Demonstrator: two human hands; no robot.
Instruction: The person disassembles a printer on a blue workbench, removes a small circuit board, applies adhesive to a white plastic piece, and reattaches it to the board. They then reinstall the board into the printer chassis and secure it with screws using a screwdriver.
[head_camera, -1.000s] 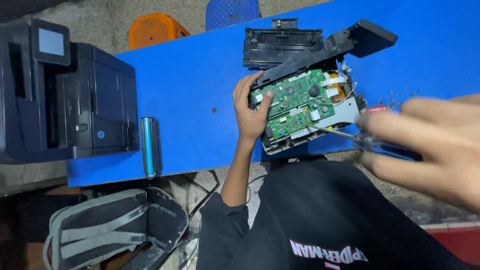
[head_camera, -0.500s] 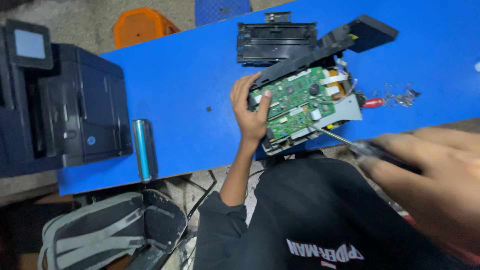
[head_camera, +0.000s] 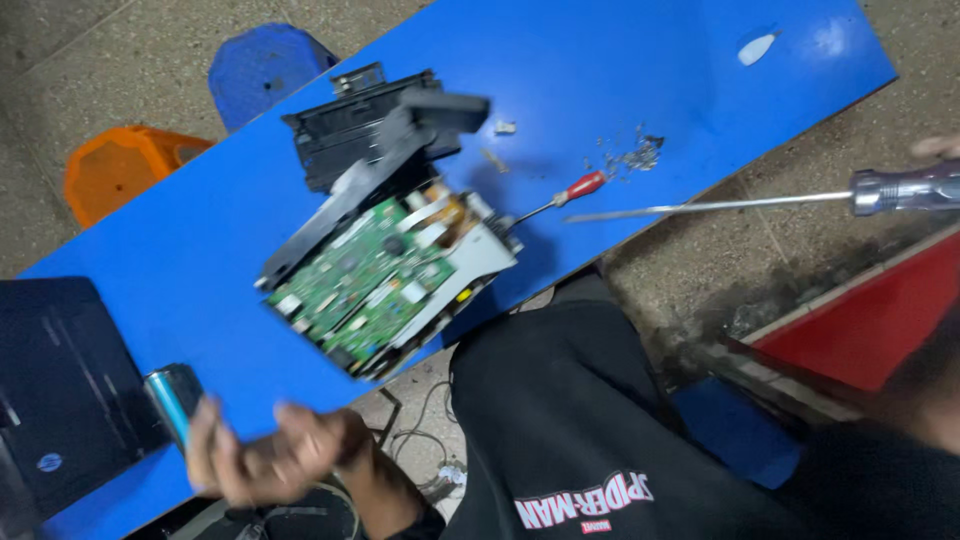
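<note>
Head view: I see my left hand (head_camera: 265, 465) blurred at the lower left of the frame, fingers loosely spread and holding nothing, off the blue table (head_camera: 640, 70) edge and just right of a small silver-blue cylinder (head_camera: 175, 400). My right hand (head_camera: 935, 148) barely shows at the right edge, upper half of the frame; it seems to be wrapped around the metal handle of a long screwdriver (head_camera: 740, 203), though I cannot tell the grip for sure. The shaft runs level toward the frame's centre, tip free in the air.

At centre left lies the opened device (head_camera: 390, 270), tilted, its green circuit board (head_camera: 360, 285) facing up, black casing (head_camera: 375, 130) behind it. A red-handled screwdriver (head_camera: 560, 197) rests on the table just right of it, with a scatter of small screws (head_camera: 630, 155) beyond. A dark printer (head_camera: 60, 400) sits at the lower left. Orange (head_camera: 125, 165) and blue (head_camera: 265, 65) stools stand at the upper left.
</note>
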